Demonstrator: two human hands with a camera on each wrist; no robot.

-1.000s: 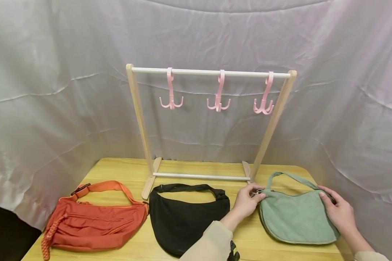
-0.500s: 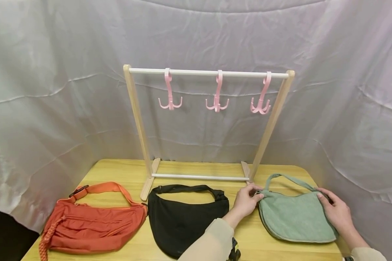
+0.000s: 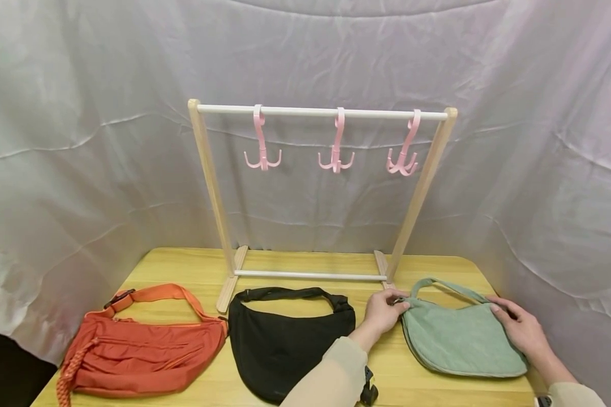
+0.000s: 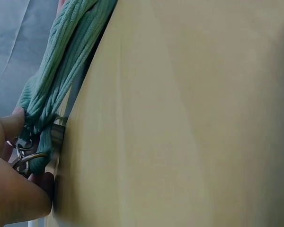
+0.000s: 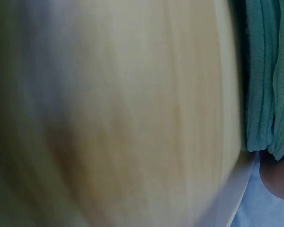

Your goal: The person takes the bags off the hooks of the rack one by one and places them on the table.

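A pale green corduroy shoulder bag (image 3: 463, 339) lies at the table's right end, its strap (image 3: 450, 287) arched behind the body. My left hand (image 3: 383, 314) pinches the bag's upper left corner between thumb and fingers. Metal rings (image 4: 24, 161) hang at that corner in the left wrist view, close to the left thumb (image 4: 12, 124). At the upper right corner, my right hand (image 3: 523, 332) grips with the thumb in front and the fingers partly hidden behind. The right wrist view catches only the bag's ribbed edge (image 5: 262, 80) and part of a finger (image 5: 277, 182).
A black shoulder bag (image 3: 290, 345) lies mid-table, partly under my left sleeve (image 3: 331, 373). A red-orange bag (image 3: 147, 359) with a braided cord is at left. Behind stands a wooden-legged rack (image 3: 211, 181) with three pink hooks (image 3: 336, 158) on its white bar. Grey curtains surround the table.
The green bag's strap sinks a little lower and its upper edge dips slightly. Both hands keep their hold on its corners. The whole head view has shifted slightly.
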